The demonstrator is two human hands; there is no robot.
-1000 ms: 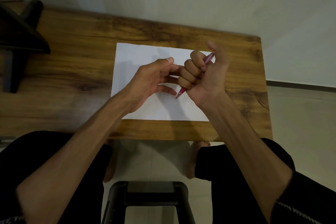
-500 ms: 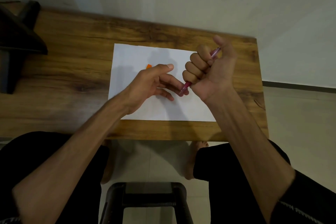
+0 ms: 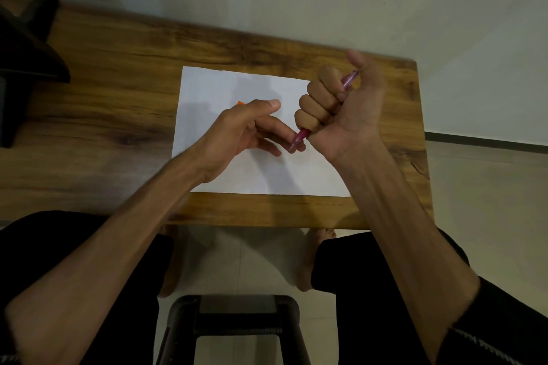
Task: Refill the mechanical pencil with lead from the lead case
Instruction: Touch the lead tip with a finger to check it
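Right hand (image 3: 341, 107), centre-right of frame, fisted around pink pencil (image 3: 301, 138); barrel mostly hidden, only tip and top end show. Left hand (image 3: 240, 133) loosely open, fingertips at pencil tip, contact unclear. Orange lead case (image 3: 240, 103) on white paper (image 3: 207, 89), nearly all hidden behind left hand.

White paper (image 3: 225, 86) on wooden table (image 3: 118, 68); black stool (image 3: 234, 326) below.

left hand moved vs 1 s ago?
Yes. The left hand has dropped away from the right fist toward the near edge of the paper, uncovering an orange object; its fingers now sit by the pencil tip.
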